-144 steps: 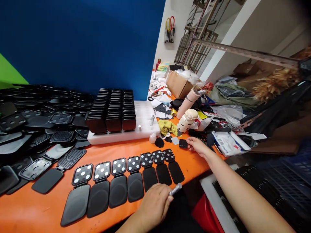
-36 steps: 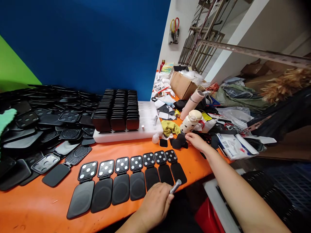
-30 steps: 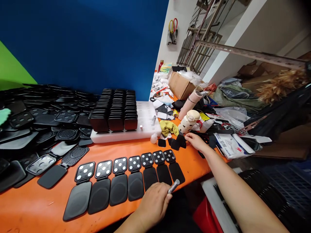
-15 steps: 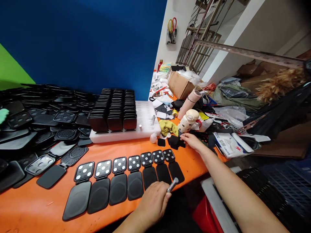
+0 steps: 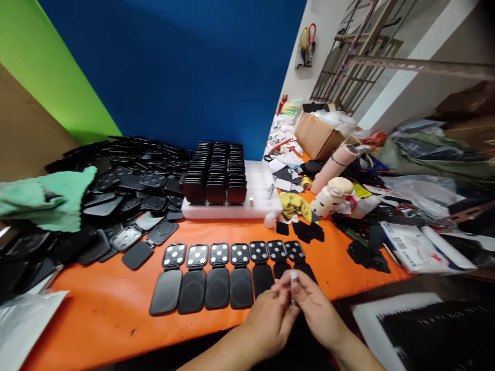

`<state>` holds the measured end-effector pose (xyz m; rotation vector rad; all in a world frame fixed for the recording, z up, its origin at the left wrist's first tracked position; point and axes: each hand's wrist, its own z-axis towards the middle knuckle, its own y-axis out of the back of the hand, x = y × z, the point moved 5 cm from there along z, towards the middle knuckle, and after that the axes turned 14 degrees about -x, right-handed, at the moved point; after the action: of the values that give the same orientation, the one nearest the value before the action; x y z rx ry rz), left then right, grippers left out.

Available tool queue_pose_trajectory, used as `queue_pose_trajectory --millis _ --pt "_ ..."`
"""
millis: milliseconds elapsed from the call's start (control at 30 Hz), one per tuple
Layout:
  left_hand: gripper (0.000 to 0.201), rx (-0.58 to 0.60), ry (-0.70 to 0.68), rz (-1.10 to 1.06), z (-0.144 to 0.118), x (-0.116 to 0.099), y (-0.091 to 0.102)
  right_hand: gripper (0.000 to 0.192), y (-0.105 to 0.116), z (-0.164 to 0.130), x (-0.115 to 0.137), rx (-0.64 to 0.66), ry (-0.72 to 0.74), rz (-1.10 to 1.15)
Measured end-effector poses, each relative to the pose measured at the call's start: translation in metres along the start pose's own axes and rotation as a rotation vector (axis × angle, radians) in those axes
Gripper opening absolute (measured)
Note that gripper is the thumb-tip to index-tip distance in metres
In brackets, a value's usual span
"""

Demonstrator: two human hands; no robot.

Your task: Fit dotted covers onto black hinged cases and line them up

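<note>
Silver tube (image 5: 294, 276) held near the near edge of the orange table (image 5: 96, 319), just nearer than the right end of the row of seven black hinged plates (image 5: 240, 288). Most of it is covered by fingers: only a pale end and a thin sliver of the body show, so its full length cannot be read. Pale end points up and away to the far side; long axis runs roughly near-far, but how steeply it tilts cannot be told. Left hand (image 5: 268, 317) curled closed about the body of the tube; right hand (image 5: 317, 309) nearly closed, thumb and fingertips bent in at the pale end, exact contact points hard to make out. Hands cover parts of the lower panels of the two rightmost plates. Both forearms cut off at the near edge. Green cloth (image 5: 50, 198) cut off at left; plastic bag (image 5: 33, 324) at near left likewise cropped. Black contents of the white-edged tray (image 5: 369, 322) at near right too blurred to count.
</note>
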<state>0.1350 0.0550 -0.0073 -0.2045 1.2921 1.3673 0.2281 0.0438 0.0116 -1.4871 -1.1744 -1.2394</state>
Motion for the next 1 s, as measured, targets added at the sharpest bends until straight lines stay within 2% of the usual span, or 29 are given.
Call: queue_pose_trajectory --millis 100,167,200,233,267,333,367,433,500,600,733,867,933,1000 --pt "0.018 0.090 -0.101 0.040 0.003 -0.006 0.033 0.029 -0.002 0.001 0.002 -0.192 0.035 0.270" --pt "0.020 0.020 -0.050 0.134 0.003 0.011 0.076 0.030 0.002 0.007 0.002 -0.263 0.001 0.305" --pt "0.020 -0.078 0.059 0.219 0.001 0.028 0.104 0.032 0.003 0.010 0.001 -0.275 -0.038 0.272" --pt "0.020 -0.239 0.232 0.342 -0.005 0.050 0.138 0.034 0.004 0.011 -0.001 -0.276 -0.086 0.222" --pt "0.022 -0.356 0.345 0.430 -0.014 0.069 0.170 0.037 0.003 0.012 -0.004 -0.266 -0.134 0.167" --pt "0.029 -0.507 0.504 0.554 -0.034 0.105 0.223 0.042 0.000 0.011 -0.008 -0.233 -0.197 0.071" --pt "0.030 -0.556 0.575 0.603 -0.044 0.120 0.243 0.044 -0.003 0.010 -0.010 -0.216 -0.206 0.031" --pt "0.032 -0.579 0.714 0.658 -0.062 0.145 0.269 0.047 -0.009 0.007 -0.012 -0.179 -0.195 -0.048" --pt "0.039 -0.579 0.785 0.664 -0.073 0.159 0.278 0.048 -0.015 0.006 -0.012 -0.153 -0.166 -0.139" --pt "0.053 -0.586 0.865 0.611 -0.079 0.172 0.280 0.051 -0.019 0.005 -0.010 -0.135 -0.105 -0.263" --pt "0.045 -0.636 0.949 0.427 -0.085 0.179 0.283 0.048 -0.017 0.005 -0.009 -0.154 -0.073 -0.337" --pt "0.046 -0.772 0.937 0.199 -0.096 0.161 0.284 0.044 -0.011 0.005 -0.011 -0.206 -0.097 -0.309" --pt "0.043 -0.809 0.918 0.030 -0.098 0.145 0.273 0.045 -0.016 0.004 -0.015 -0.175 -0.178 -0.230" --pt "0.027 -0.809 0.890 -0.225 -0.094 0.125 0.250 0.048 -0.030 -0.001 -0.022 -0.078 -0.310 -0.098"
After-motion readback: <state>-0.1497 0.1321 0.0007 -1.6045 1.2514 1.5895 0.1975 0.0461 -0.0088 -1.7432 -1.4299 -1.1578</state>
